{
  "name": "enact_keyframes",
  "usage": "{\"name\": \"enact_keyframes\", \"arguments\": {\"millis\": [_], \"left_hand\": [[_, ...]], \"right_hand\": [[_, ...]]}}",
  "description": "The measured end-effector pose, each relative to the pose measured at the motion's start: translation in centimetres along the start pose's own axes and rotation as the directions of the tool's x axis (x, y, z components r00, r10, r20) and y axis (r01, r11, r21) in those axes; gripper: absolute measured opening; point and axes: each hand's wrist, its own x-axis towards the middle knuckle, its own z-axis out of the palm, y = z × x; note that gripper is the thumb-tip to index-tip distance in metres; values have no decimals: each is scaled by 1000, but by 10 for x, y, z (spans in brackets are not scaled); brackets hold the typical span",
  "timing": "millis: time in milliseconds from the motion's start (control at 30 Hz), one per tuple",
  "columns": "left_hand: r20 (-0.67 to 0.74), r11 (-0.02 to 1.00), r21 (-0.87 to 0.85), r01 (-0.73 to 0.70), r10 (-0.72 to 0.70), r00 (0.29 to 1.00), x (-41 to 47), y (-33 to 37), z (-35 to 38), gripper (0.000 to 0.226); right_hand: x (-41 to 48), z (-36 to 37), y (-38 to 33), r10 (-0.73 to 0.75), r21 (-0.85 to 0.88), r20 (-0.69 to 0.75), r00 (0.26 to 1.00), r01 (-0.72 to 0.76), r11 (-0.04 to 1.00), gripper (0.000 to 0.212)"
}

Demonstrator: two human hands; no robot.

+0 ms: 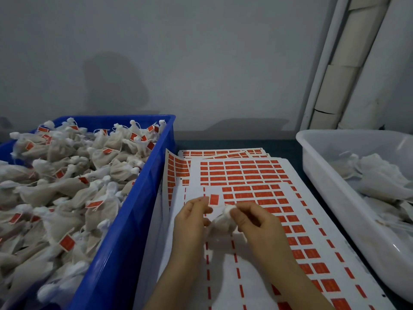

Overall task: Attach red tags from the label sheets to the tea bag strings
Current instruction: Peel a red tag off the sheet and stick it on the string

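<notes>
Head view, both hands low centre over the label sheets (245,175).

Left hand (192,217): thumb and forefinger pressed together, pinching one red tag (214,199) by its left edge. The tag stands lifted off the paper. Other fingers curled under.

Right hand (254,222): thumb and forefinger pinching the knotted top of a small white tea bag (223,222). The rest of its fingers are loosely bent. The bag hangs between the two hands, just above the sheet. I cannot make out its string; too fine and blurred.

The tag sits just beside the bag's knot, up and to the left. I cannot tell whether they touch.

The sheets lie stacked on the dark table (288,144), the top one partly stripped on its near left side, with red rows left toward the right.

Blue crate (134,198) to the left, heaped with tagged bags (67,186). White tub (335,198) to the right, holding plain bags (375,175).
</notes>
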Motion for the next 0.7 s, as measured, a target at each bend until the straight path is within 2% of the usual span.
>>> {"name": "enact_keyframes", "arguments": {"millis": [67,200,300,367,467,567,633,700], "left_hand": [[39,986,154,-60,55,998,-2,-2,2,10],[202,926,271,-262,211,956,-8,-5,4,19],[299,842,338,-421,328,896,-10,-8,4,14],[309,789,379,-484,385,870,-11,-9,3,15],[202,786,378,-489,446,872,-12,-5,1,16],[-40,852,277,-444,472,881,-13,7,-2,3],[-200,853,226,-470,513,835,-14,23,-7,6],[-318,822,207,-531,570,758,-16,42,-14,5]], "right_hand": [[2,-3,-1,-3,81,-52,999,8,997,16],[4,-6,0,52,243,-118,992,-22,970,21],[4,-6,1,43,216,-122,992,-16,976,24],[5,-5,2,49,208,-130,990,-21,978,25],[6,-3,4,69,219,-168,983,-31,975,30],[10,-4,10,144,260,-204,968,-88,961,33],[13,-4,15,193,272,-212,958,-132,953,29],[13,-1,16,211,285,-196,958,-150,947,28]]}}
